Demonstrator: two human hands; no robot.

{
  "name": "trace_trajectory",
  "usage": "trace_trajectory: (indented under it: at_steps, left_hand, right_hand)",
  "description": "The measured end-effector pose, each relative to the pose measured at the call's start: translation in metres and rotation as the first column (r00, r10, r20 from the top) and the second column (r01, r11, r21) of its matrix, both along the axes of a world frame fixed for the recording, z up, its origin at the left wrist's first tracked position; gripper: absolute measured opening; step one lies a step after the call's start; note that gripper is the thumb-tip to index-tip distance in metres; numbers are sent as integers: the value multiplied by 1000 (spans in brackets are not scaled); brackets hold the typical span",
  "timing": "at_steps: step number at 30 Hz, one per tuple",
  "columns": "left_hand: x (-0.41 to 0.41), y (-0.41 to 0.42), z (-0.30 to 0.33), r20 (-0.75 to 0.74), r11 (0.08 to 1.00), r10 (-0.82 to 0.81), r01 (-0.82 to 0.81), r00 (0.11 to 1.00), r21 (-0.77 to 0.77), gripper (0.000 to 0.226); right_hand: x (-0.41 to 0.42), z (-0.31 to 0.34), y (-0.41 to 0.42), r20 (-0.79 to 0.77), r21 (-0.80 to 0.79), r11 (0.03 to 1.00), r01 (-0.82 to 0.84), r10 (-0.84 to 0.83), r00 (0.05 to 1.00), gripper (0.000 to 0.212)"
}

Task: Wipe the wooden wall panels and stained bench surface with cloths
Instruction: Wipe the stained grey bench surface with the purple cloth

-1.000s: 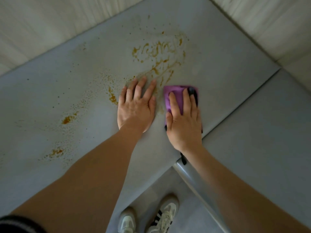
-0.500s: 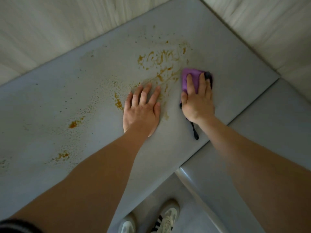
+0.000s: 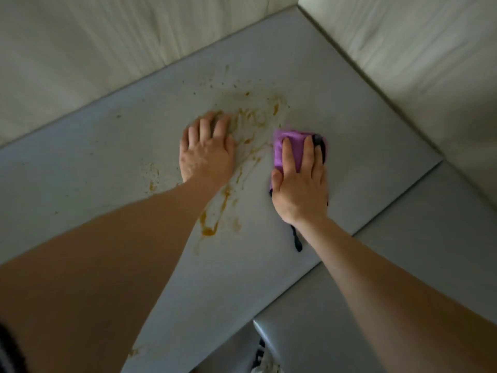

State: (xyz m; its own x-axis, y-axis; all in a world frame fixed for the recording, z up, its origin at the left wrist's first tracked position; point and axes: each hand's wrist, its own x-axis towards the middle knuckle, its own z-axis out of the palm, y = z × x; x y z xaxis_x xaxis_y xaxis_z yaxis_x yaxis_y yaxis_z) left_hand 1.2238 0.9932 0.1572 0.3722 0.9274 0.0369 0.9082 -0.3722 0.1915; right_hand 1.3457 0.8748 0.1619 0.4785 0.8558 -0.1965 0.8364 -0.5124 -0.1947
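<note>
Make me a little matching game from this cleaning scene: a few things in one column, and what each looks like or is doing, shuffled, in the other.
Things:
1. cloth
2. left hand
3. stains
4. wall panels

Descriptions:
A. pale wood, behind the bench
B. purple, under the right hand
C. orange-brown, smeared on the grey surface
D. bare, flat on the bench

Pairs: 1-B, 2-D, 3-C, 4-A
</note>
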Motion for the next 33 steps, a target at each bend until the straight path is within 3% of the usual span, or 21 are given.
trace_trajectory:
  at_steps: [8,14,20,26,31,33]
  left_hand:
    - [4,-4,-8,-127,997,77,-73,989,37,48]
    - [4,-5,-8,-117,996,88,-86,989,24,48]
    - [3,-4,-13,-115,994,107,-105,988,23,50]
    - [2,-2,-20,-75,988,91,-80,993,135,50]
    - [3,-1,-19,-54,984,78,-68,996,165,50]
    - [2,-1,-20,-44,983,78,-69,996,172,49]
  right_hand:
    - [71,-1,94,-24,54,997,-45,47,999,59]
    - [51,-4,40,40,196,968,-158,153,987,53]
    - [56,-9,48,44,184,966,-178,173,984,57]
    - [80,6,126,-43,34,982,-188,189,981,57]
    - [73,0,78,8,162,944,-286,289,957,58]
    - [68,2,63,-14,129,949,-289,293,956,58]
